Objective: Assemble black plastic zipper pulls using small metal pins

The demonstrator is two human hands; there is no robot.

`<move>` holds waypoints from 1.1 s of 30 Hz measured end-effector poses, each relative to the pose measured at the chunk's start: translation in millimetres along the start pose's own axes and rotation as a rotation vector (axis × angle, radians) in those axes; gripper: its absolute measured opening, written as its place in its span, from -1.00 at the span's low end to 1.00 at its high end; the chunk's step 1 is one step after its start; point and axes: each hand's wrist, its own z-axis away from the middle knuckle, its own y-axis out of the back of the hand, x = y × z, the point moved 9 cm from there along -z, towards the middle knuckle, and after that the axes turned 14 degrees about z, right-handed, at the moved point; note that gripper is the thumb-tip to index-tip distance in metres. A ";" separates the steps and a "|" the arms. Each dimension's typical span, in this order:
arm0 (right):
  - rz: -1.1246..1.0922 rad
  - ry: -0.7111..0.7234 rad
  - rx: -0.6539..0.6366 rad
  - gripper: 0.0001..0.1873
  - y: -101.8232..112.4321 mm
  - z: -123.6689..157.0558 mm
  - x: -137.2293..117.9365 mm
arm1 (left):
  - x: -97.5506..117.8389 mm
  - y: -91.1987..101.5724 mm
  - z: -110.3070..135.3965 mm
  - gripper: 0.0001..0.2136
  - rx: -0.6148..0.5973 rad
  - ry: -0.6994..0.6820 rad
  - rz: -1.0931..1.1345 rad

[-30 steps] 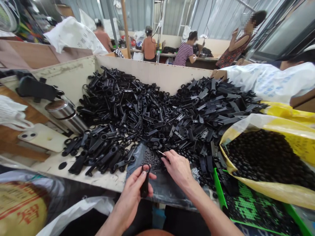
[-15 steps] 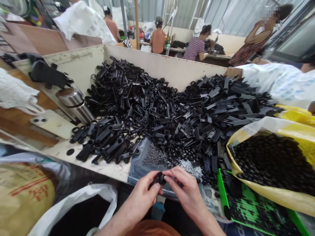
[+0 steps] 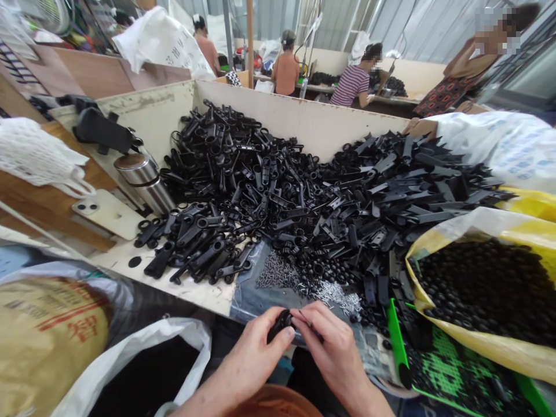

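Observation:
My left hand [image 3: 263,341] is closed around a small black plastic part [image 3: 280,325], thumb on top, just in front of the table edge. The fingertips of my right hand [image 3: 328,331] are pinched together against the right end of that part. Something thin and dark shows between the right fingers, too small to name. Just beyond my hands, on a grey mat [image 3: 252,298], lie a heap of small dark screws [image 3: 278,271] and a heap of shiny metal pins [image 3: 336,296].
Black plastic parts [image 3: 264,185] pile up in the bin. Finished-looking handles [image 3: 195,243], a phone [image 3: 106,214] and a steel flask [image 3: 145,179] lie left. A yellow sack [image 3: 417,272] of black caps and a green basket [image 3: 395,341] stand right. An open white sack [image 3: 195,339] sits lower left. Several people work behind.
The view has swung slightly left, so the surroundings sit further right. The black part has turned a little in my left hand, and my right fingertips stay pinched at it.

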 end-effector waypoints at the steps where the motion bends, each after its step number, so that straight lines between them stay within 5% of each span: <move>1: 0.009 0.012 0.007 -0.82 -0.2 1.6 -1.5 | 1.8 -2.9 0.5 -0.73 -0.033 -0.015 -0.080; 7: 0.037 0.037 0.029 -0.82 -3.1 13.6 -7.1 | 5.1 -3.5 10.5 -0.73 -0.070 -0.057 -0.395; 13: -0.045 -0.062 0.048 -0.84 -4.8 23.0 0.0 | -5.4 10.4 17.6 -0.61 0.010 -0.003 -0.445; 18: -0.234 -0.372 -0.028 -0.63 -17.4 40.4 30.1 | 5.6 -3.5 23.8 -0.67 -0.214 -0.097 -0.473; 22: -0.288 -0.406 -0.162 -0.73 -33.0 51.5 31.1 | 4.7 -8.7 28.6 -0.69 -0.301 -0.120 -0.547; 29: -0.279 -0.280 -0.113 -0.77 -18.5 24.9 25.5 | -1.5 2.0 14.9 -0.58 -0.146 -0.008 -0.351; 33: -0.327 -0.427 -0.177 -0.72 -33.2 15.2 34.1 | 14.1 1.1 9.9 -0.64 -0.138 -0.117 -0.502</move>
